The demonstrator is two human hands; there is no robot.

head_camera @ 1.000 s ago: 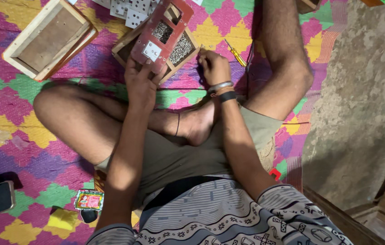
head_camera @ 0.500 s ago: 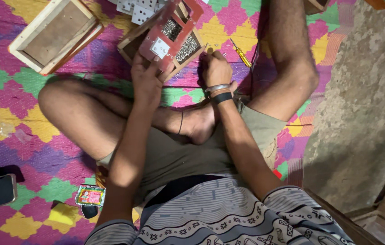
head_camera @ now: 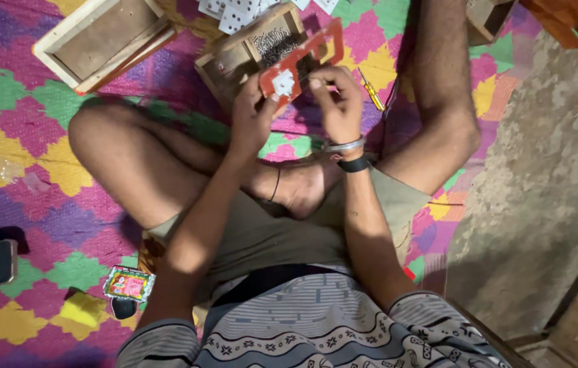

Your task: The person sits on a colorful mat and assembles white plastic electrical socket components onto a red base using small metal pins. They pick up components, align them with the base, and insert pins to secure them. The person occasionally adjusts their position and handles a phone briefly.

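**Asker:** Red frame (head_camera: 300, 63), the flat plate with cut-out windows: where is it, and who has it?

**Describer:** It sits up between both hands, above the crossed legs of a person seated on a woven floor mat (head_camera: 23, 136) patterned in pink, purple, green and yellow. Its long axis slants from lower left to upper right. The left hand (head_camera: 253, 117) is closed on the lower left end, fingers wrapped behind it and thumb by a small white piece (head_camera: 283, 82) set in the plate. The right hand (head_camera: 336, 99) pinches the middle of the frame from the right side, fingertips together on its edge. Both touch it, so neither is nearer.

**Asker:** What lies around it?

**Describer:** Largest first: an empty shallow wooden tray (head_camera: 101, 39) rests on the mat at upper left. A smaller wooden box (head_camera: 248, 51) lies directly under the frame, one compartment filled with small dark metal bits, too fine to identify. White parts (head_camera: 234, 12) are scattered just beyond it. A yellow-handled screwdriver (head_camera: 372, 91) lies on the mat just right of the right hand. That wrist wears a metal bangle and a dark band.
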